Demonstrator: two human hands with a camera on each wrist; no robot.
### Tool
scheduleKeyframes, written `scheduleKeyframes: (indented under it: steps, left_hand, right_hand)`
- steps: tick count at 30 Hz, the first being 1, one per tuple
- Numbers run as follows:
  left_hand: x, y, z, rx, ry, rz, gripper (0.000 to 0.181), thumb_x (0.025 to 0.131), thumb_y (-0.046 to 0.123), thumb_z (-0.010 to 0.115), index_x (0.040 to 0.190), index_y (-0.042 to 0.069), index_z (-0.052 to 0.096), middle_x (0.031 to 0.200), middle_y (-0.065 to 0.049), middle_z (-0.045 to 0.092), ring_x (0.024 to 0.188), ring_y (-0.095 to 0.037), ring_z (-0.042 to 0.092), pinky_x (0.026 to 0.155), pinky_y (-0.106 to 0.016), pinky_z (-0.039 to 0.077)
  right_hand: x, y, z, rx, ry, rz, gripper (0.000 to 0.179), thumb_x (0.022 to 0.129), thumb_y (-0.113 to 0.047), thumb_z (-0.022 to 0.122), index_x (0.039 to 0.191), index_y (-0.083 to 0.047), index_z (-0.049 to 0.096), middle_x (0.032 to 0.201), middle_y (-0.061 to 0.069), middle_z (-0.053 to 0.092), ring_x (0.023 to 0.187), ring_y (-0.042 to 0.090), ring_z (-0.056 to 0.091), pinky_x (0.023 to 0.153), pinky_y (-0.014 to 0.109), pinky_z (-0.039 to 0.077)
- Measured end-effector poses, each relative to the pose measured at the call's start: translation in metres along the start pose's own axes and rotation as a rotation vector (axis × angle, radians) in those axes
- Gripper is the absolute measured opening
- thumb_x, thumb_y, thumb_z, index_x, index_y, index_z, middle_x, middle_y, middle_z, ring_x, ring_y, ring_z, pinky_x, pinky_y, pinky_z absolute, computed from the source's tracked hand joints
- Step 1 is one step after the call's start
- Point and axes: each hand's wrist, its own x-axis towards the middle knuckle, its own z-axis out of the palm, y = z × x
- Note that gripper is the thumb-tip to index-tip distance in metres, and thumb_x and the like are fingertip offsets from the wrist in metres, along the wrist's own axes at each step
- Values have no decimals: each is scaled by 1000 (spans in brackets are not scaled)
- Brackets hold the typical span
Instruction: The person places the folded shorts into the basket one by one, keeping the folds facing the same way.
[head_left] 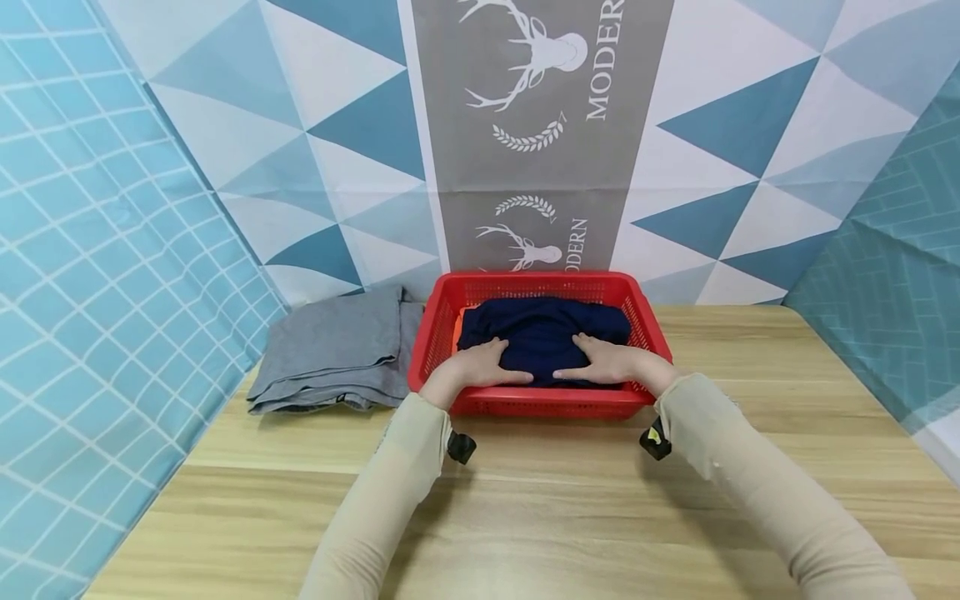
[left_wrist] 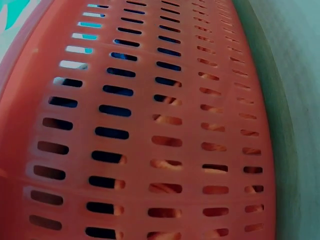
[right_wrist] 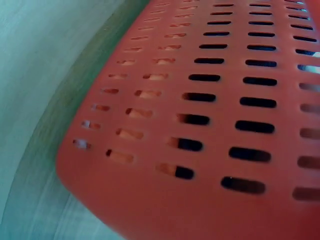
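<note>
A red plastic basket (head_left: 551,404) with slotted walls stands on the table, holding a folded navy cloth (head_left: 543,333). Some orange fabric (head_left: 457,329) shows beneath the cloth at the basket's left side. My left hand (head_left: 480,364) rests on the cloth's near left part, fingers extended and thumb pointing inward. On the near right part lies my right hand (head_left: 607,361), its fingers likewise extended and spread. Both wrist views are filled by the basket's slotted wall (left_wrist: 145,90), and neither hand shows clearly there. Orange and dark fabric appears through the slots.
Left of the basket, close against it, lies a stack of folded grey cloths (head_left: 337,350). The wooden table (head_left: 555,508) extends in front and to both sides. A patterned backdrop (head_left: 360,125) rises right behind the basket. Each wrist carries a small black device (head_left: 461,447).
</note>
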Motion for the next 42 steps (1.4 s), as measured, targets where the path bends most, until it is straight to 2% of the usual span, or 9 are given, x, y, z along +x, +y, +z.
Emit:
scheduleKeyframes:
  steps: [3,6,12,16,24,28,31,37,42]
  left_hand:
    - [1,0,-1,15,9,9,85,80,53,59,144,8,26,148,-11,25,135,-26,28,109,-45,23]
    - [2,0,-1,25,12,16,86,79,51,62,144,7,25,149,-11,25,135,-27,27,109,-46,22]
    - [0,-5,-3,16,10,37,81,80,50,60,143,9,29,146,-10,32,132,-26,32,108,-45,25]
    - [-7,-8,-6,5,40,49,72,85,47,56,141,8,34,142,-10,38,129,-26,37,107,-43,29]
    - [-26,-15,-5,-92,228,49,62,88,43,53,137,7,40,137,-10,45,123,-25,44,102,-43,35]
    - [-33,-18,0,-174,317,37,61,88,42,54,137,8,40,133,-9,49,117,-24,50,98,-43,40]
    - [-35,-18,3,-211,363,27,62,89,41,54,138,7,37,130,-9,52,113,-23,54,95,-43,42]
    - [-38,-12,0,-185,428,11,57,90,38,53,137,8,40,126,-9,55,111,-23,55,94,-44,43]
    - [-43,-15,-5,-164,501,-1,53,90,35,53,135,8,43,123,-10,57,107,-24,57,90,-44,46]
  right_hand:
    - [2,-4,0,-34,26,7,96,82,-59,51,141,9,16,146,28,17,134,42,17,108,54,16]
    - [3,-7,-1,-54,37,11,97,81,-58,53,140,10,18,145,29,18,134,42,18,108,53,17]
    - [-1,-14,-7,-50,42,6,93,82,-55,54,141,8,19,144,27,25,132,40,27,107,52,21]
    - [-3,-19,-11,-31,64,-28,91,83,-52,55,142,6,19,143,26,28,130,39,31,106,52,24]
    - [-12,-36,-12,7,125,-87,73,89,-44,50,142,0,26,142,20,33,130,36,32,106,52,24]
    - [-14,-47,-5,37,179,-132,63,92,-38,48,141,-2,30,141,18,36,130,33,34,106,50,25]
    - [-14,-55,3,56,223,-130,59,93,-34,49,140,-3,32,141,17,38,129,32,35,106,49,26]
    - [-9,-72,17,45,346,-110,52,94,-28,47,137,-2,37,138,17,41,128,30,38,106,45,29]
    - [-6,-83,23,129,454,-115,48,94,-25,46,137,-4,39,138,15,42,127,29,40,105,45,31]
